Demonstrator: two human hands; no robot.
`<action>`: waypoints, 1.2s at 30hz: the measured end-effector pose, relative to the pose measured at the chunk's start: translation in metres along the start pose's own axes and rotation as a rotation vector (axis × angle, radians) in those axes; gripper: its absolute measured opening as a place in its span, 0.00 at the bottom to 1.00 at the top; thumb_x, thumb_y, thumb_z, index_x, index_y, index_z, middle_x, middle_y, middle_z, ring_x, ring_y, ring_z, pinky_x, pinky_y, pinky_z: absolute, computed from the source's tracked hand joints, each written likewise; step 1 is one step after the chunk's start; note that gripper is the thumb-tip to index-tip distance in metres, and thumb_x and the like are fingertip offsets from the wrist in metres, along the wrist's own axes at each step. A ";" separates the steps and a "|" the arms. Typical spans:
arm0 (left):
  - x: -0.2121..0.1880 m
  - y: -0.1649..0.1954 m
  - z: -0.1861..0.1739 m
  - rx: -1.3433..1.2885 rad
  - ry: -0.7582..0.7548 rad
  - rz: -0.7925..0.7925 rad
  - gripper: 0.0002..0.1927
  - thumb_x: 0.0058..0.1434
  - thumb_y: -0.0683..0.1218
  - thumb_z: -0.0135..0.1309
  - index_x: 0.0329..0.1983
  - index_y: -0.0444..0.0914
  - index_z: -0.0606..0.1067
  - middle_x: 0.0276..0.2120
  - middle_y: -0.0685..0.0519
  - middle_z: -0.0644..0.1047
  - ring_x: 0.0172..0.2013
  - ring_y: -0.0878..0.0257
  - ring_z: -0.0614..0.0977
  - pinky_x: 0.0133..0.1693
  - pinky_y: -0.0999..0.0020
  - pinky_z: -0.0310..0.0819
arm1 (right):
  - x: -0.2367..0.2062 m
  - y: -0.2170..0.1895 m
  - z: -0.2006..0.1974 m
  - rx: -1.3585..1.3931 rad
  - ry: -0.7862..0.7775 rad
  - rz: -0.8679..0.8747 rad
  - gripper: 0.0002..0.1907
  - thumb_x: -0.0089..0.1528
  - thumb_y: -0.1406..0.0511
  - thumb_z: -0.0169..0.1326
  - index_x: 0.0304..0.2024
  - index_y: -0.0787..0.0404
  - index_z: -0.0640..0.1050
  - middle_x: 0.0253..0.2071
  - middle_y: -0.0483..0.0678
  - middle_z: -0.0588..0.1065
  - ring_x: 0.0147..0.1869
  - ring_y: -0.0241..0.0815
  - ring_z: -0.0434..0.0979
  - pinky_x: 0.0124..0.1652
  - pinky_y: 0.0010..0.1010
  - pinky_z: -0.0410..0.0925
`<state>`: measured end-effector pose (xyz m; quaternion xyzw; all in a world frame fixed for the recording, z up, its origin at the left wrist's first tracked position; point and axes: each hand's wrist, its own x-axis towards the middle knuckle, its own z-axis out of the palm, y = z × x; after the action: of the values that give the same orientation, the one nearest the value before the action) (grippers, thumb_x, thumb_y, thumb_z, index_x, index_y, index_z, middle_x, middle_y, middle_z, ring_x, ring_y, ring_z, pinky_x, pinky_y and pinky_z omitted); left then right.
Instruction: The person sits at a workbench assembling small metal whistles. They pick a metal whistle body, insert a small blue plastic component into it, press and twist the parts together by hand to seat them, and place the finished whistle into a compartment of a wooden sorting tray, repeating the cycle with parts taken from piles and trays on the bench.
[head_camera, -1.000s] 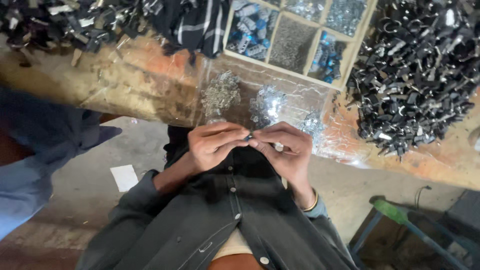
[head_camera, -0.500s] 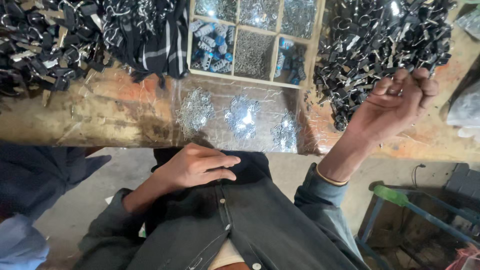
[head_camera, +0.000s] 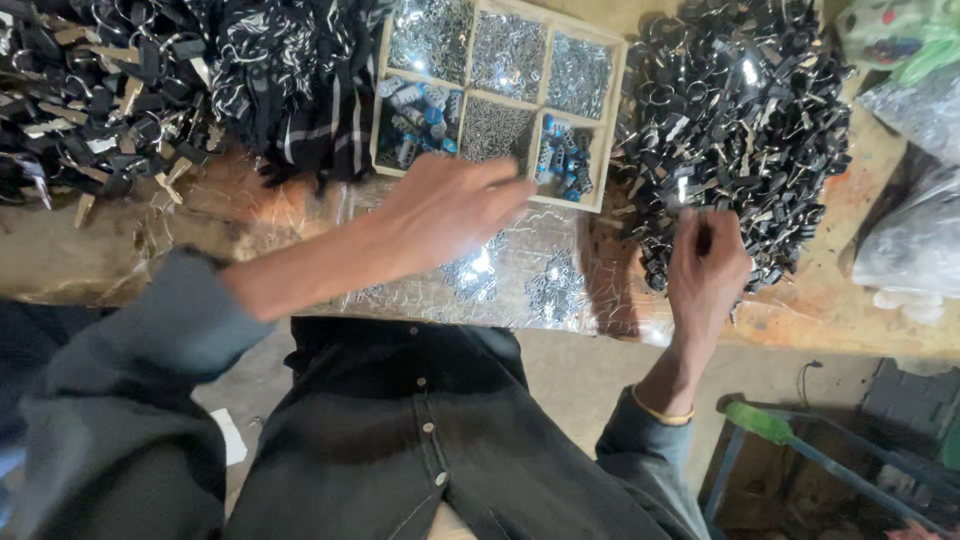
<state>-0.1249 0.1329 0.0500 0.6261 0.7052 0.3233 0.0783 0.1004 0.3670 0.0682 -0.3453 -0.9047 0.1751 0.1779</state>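
Upper right of the frame there's a big heap of small black metal-and-plastic clip pieces (head_camera: 740, 130) on the worn wooden bench (head_camera: 120, 260). Top centre sits a pale wooden divided tray (head_camera: 497, 95) of tiny silvery bits and blue caps. Right hand (head_camera: 705, 275) pinches a clip at the heap's lower edge; looks light, stiff, best nipped by its end. Left hand (head_camera: 440, 210) hovers over the tray's near rim, fingers loosely curled, can't tell if it's holding anything

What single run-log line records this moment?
left hand: reaching to compartment tray | right hand: at black parts pile | small metal pieces: on bench
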 end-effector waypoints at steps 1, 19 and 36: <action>0.012 -0.003 0.001 0.031 -0.029 -0.038 0.10 0.68 0.44 0.58 0.44 0.31 0.80 0.36 0.44 0.78 0.20 0.63 0.78 0.15 0.70 0.71 | -0.005 0.000 -0.006 0.030 -0.002 0.139 0.14 0.73 0.65 0.60 0.34 0.65 0.74 0.29 0.50 0.75 0.30 0.41 0.73 0.34 0.32 0.65; 0.082 -0.014 0.022 0.093 -0.085 -0.171 0.13 0.53 0.42 0.67 0.35 0.27 0.79 0.37 0.41 0.76 0.28 0.57 0.81 0.22 0.63 0.77 | -0.016 -0.053 0.025 0.130 -0.071 -0.128 0.11 0.60 0.67 0.69 0.42 0.63 0.81 0.34 0.47 0.80 0.27 0.35 0.71 0.30 0.27 0.64; 0.024 -0.030 -0.018 -0.426 0.268 -0.158 0.09 0.62 0.45 0.69 0.37 0.36 0.80 0.33 0.51 0.84 0.26 0.65 0.84 0.26 0.66 0.74 | -0.032 -0.019 0.043 0.146 -0.002 -0.035 0.13 0.69 0.66 0.64 0.33 0.61 0.73 0.28 0.48 0.74 0.29 0.44 0.70 0.36 0.36 0.62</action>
<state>-0.1636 0.1491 0.0546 0.4901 0.6719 0.5375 0.1395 0.0932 0.3234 0.0328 -0.3153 -0.8956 0.2379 0.2047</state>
